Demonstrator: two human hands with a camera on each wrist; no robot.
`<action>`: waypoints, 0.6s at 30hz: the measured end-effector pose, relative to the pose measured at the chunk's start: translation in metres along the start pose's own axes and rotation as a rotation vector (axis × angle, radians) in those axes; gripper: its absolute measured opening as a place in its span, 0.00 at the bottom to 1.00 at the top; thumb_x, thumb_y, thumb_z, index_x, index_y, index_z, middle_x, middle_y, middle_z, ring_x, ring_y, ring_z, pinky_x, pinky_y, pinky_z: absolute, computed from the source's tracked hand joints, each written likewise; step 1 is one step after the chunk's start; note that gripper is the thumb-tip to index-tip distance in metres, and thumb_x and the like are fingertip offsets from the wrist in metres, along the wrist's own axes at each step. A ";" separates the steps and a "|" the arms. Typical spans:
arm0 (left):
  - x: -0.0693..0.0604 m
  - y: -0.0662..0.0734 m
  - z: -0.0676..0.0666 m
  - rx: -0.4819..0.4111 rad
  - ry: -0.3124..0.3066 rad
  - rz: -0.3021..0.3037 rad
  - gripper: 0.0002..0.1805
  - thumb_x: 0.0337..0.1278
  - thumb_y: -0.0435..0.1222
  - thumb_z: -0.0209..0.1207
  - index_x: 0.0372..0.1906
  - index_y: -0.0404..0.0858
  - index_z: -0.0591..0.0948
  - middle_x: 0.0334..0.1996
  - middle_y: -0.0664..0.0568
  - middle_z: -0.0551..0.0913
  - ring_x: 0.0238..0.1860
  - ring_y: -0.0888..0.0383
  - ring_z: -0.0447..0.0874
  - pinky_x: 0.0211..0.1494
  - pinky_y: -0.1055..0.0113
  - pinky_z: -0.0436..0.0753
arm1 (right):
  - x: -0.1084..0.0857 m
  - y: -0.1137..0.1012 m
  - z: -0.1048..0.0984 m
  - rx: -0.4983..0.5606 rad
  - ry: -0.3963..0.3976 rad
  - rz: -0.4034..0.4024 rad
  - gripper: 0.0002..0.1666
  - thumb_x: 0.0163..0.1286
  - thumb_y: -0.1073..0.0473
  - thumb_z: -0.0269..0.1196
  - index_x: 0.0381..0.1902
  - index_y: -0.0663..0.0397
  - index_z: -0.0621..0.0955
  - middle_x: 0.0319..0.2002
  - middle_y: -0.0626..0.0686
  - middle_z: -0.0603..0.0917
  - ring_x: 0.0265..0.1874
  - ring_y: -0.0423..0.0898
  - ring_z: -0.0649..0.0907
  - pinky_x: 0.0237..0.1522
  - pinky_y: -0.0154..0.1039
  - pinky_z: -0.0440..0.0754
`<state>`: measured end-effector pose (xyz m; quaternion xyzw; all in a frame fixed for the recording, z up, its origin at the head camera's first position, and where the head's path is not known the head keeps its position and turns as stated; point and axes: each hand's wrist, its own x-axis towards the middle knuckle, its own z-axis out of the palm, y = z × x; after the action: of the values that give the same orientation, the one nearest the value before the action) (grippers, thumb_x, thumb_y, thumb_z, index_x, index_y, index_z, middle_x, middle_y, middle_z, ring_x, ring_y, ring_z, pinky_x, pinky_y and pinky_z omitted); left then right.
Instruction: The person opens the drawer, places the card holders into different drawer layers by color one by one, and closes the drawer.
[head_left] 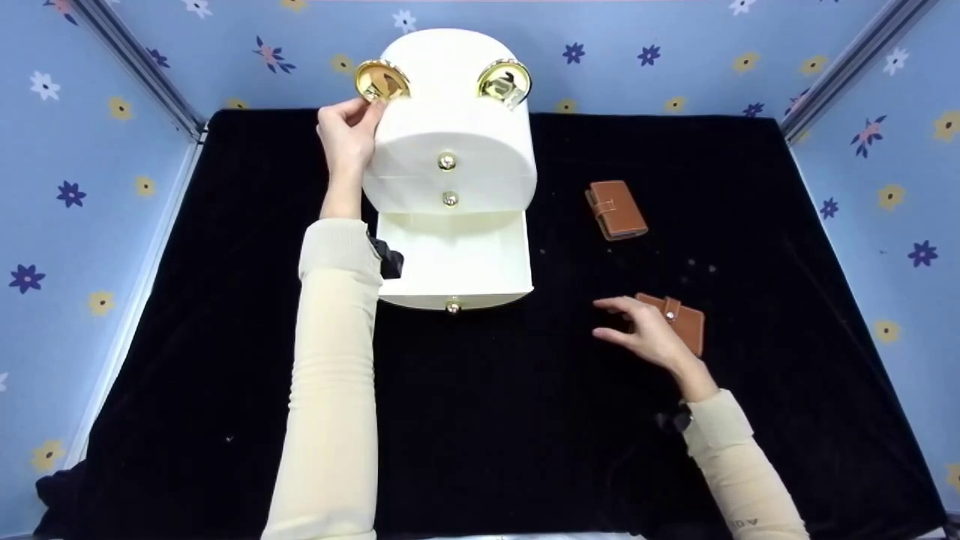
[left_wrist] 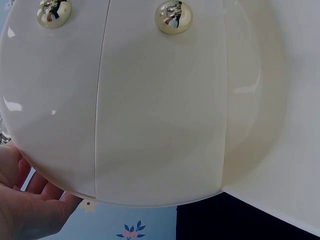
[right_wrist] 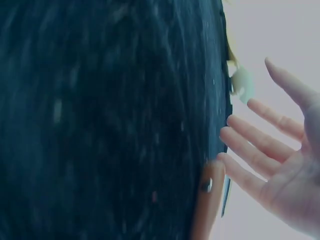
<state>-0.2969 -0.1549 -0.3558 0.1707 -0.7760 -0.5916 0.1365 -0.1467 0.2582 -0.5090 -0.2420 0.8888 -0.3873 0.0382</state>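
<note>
I see a glossy white, round-topped drawer cabinet (head_left: 454,120) at the fingertips of the left hand (head_left: 348,139); whether they grip, I cannot tell. One brown leather wallet (head_left: 685,325) lies just behind the released right hand (head_left: 649,335).

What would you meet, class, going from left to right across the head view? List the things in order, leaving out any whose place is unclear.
Left hand → white drawer unit → farther brown case → nearer brown case.
</note>
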 end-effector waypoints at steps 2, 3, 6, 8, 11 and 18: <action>0.000 0.000 0.000 0.006 0.004 0.006 0.15 0.50 0.41 0.62 0.43 0.40 0.82 0.38 0.50 0.83 0.38 0.62 0.79 0.42 0.75 0.73 | -0.002 0.004 -0.005 -0.013 0.006 -0.003 0.25 0.54 0.54 0.67 0.48 0.59 0.77 0.45 0.53 0.79 0.43 0.49 0.77 0.42 0.44 0.73; 0.000 0.000 0.000 0.008 0.006 0.009 0.15 0.50 0.41 0.62 0.43 0.40 0.82 0.38 0.50 0.83 0.38 0.62 0.79 0.42 0.75 0.73 | -0.002 0.006 -0.007 -0.018 0.010 -0.003 0.26 0.53 0.53 0.67 0.49 0.59 0.77 0.45 0.53 0.79 0.44 0.50 0.76 0.44 0.44 0.72; 0.001 -0.001 0.000 0.011 0.008 0.016 0.14 0.50 0.41 0.62 0.42 0.40 0.83 0.38 0.50 0.83 0.37 0.62 0.79 0.42 0.75 0.73 | -0.004 0.011 -0.013 -0.022 0.019 0.010 0.28 0.52 0.52 0.68 0.50 0.57 0.77 0.48 0.53 0.78 0.48 0.49 0.74 0.49 0.44 0.69; 0.001 -0.001 0.000 0.004 0.009 0.017 0.14 0.50 0.40 0.62 0.43 0.40 0.82 0.38 0.50 0.83 0.37 0.62 0.79 0.42 0.75 0.73 | -0.005 0.015 -0.017 -0.013 0.024 0.021 0.30 0.50 0.53 0.69 0.51 0.57 0.76 0.49 0.54 0.77 0.51 0.49 0.73 0.53 0.45 0.66; 0.000 -0.001 0.000 -0.003 0.011 0.017 0.15 0.50 0.40 0.62 0.43 0.39 0.82 0.38 0.50 0.83 0.38 0.62 0.79 0.42 0.75 0.74 | -0.007 0.020 -0.022 -0.003 0.032 0.038 0.32 0.48 0.53 0.70 0.52 0.56 0.75 0.52 0.56 0.74 0.53 0.50 0.71 0.55 0.46 0.64; 0.000 -0.001 0.000 -0.013 0.006 0.016 0.15 0.50 0.40 0.61 0.43 0.39 0.82 0.39 0.49 0.83 0.38 0.61 0.79 0.42 0.75 0.74 | -0.012 0.031 -0.032 -0.101 0.052 0.056 0.36 0.44 0.50 0.72 0.52 0.55 0.75 0.56 0.59 0.70 0.55 0.56 0.67 0.55 0.60 0.53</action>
<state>-0.2968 -0.1550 -0.3571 0.1652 -0.7730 -0.5952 0.1449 -0.1564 0.3027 -0.5101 -0.2083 0.9145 -0.3467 0.0136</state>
